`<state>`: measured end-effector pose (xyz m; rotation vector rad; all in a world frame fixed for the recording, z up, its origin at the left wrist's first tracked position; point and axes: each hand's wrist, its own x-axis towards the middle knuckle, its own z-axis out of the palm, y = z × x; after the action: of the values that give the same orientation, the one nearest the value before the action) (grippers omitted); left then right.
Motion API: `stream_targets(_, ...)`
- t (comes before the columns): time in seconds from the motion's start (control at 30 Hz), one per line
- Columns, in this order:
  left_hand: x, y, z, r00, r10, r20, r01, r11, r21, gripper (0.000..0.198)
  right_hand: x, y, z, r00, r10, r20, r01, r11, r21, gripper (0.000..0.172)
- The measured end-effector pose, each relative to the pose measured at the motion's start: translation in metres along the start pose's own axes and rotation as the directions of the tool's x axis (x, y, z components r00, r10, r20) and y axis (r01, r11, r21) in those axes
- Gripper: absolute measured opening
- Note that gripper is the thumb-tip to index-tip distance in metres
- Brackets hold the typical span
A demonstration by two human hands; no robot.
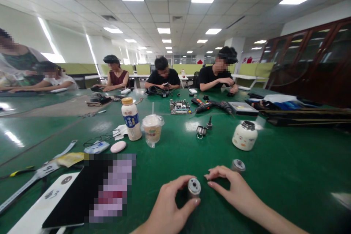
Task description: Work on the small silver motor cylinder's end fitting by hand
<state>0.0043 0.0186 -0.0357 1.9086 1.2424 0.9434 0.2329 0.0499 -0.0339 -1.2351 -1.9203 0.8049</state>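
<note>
Near the front of the green table [260, 190], my left hand [171, 203] grips a short metal cylinder [194, 187] between thumb and fingers. The cylinder stands upright, and its silver top has a dark hole in the middle. Just right of it is my right hand [227, 184], its thumb and fingertips slightly apart with nothing visible between them. Behind that hand stands a second, similar metal cylinder [238, 165], partly hidden by it. Farther back sits a white lidless flask [245, 137] with small faces printed on it.
A bottle [131, 120], a plastic cup [152, 129] and a black tablet-like slab [74, 197] are on the left. Metal lid parts [201, 131], a circuit board [180, 106] and power drills [204, 107] lie farther back. Several people sit across the table.
</note>
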Motion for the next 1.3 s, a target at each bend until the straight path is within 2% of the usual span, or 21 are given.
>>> stream_targets(0.07, 0.001, 0.005, -0.002, 1.0, -0.008, 0.002, 0.008, 1.0, -0.029, 0.038, -0.002, 0.003, 0.002, 1.0, -0.006, 0.002, 0.006, 1.0, -0.015, 0.003)
stream_targets(0.13, 0.002, 0.007, -0.003, 1.0, -0.01, 0.006, 0.01, 0.998, -0.054, 0.036, -0.001, -0.004, 0.001, 1.0, 0.005, -0.023, -0.005, 0.999, 0.033, 0.003)
stream_targets(0.23, 0.003, 0.007, -0.004, 1.0, -0.001, 0.014, 0.002, 0.997, -0.073, 0.036, 0.002, -0.029, 0.0, 0.998, 0.009, -0.068, 0.002, 0.987, 0.162, 0.007)
stream_targets(0.3, 0.002, 0.005, -0.003, 1.0, 0.02, 0.016, -0.019, 0.997, -0.081, 0.036, 0.004, -0.047, 0.001, 0.999, -0.023, -0.041, 0.032, 0.975, 0.22, 0.008)
stream_targets(0.47, 0.001, 0.002, -0.002, 0.998, 0.057, 0.004, -0.057, 0.995, -0.085, 0.041, 0.007, -0.069, 0.014, 0.998, -0.055, 0.022, 0.05, 0.985, 0.163, 0.005)
stream_targets(0.63, 0.0, 0.002, -0.002, 0.997, 0.079, 0.0, -0.079, 0.993, -0.092, 0.039, 0.008, -0.067, 0.018, 0.997, -0.076, 0.004, 0.076, 0.996, 0.055, 0.005)
stream_targets(0.73, 0.001, 0.002, -0.001, 0.997, 0.081, -0.01, -0.081, 0.994, -0.078, 0.039, 0.008, -0.065, 0.014, 0.996, -0.058, -0.075, 0.058, 0.998, 0.001, 0.007)
stream_targets(0.8, 0.0, 0.002, -0.001, 0.997, 0.082, -0.013, -0.083, 0.994, -0.07, 0.038, 0.007, -0.066, 0.013, 0.992, -0.051, -0.12, 0.054, 0.998, 0.019, 0.014)
stream_targets(0.9, 0.0, 0.0, 0.001, 0.995, 0.095, -0.019, -0.095, 0.994, -0.057, 0.039, 0.005, -0.069, 0.015, 0.997, -0.053, -0.061, 0.058, 0.995, 0.084, 0.021)
stream_targets(1.0, 0.0, -0.002, 0.001, 0.994, 0.112, -0.011, -0.112, 0.993, -0.041, 0.04, 0.007, -0.072, 0.016, 0.999, -0.04, -0.024, 0.042, 0.992, 0.117, 0.01)
stream_targets(1.07, 0.0, -0.003, 0.001, 0.994, 0.105, -0.012, -0.105, 0.994, -0.017, 0.041, 0.01, -0.071, 0.011, 0.995, -0.032, -0.091, 0.044, 0.989, 0.142, 0.008)
stream_targets(1.17, 0.001, -0.004, 0.001, 0.996, 0.082, -0.02, -0.082, 0.996, 0.019, 0.042, 0.01, -0.056, -0.001, 0.979, 0.004, -0.205, 0.026, 0.989, 0.146, 0.015)
stream_targets(1.2, 0.001, -0.005, 0.001, 0.997, 0.079, -0.021, -0.079, 0.997, 0.025, 0.041, 0.008, -0.047, -0.004, 0.98, 0.02, -0.196, 0.005, 0.992, 0.125, 0.015)
stream_targets(1.3, 0.001, -0.006, 0.002, 0.996, 0.09, -0.025, -0.09, 0.996, 0.023, 0.041, -0.003, -0.021, -0.004, 0.995, 0.073, -0.067, -0.069, 0.996, 0.06, 0.013)
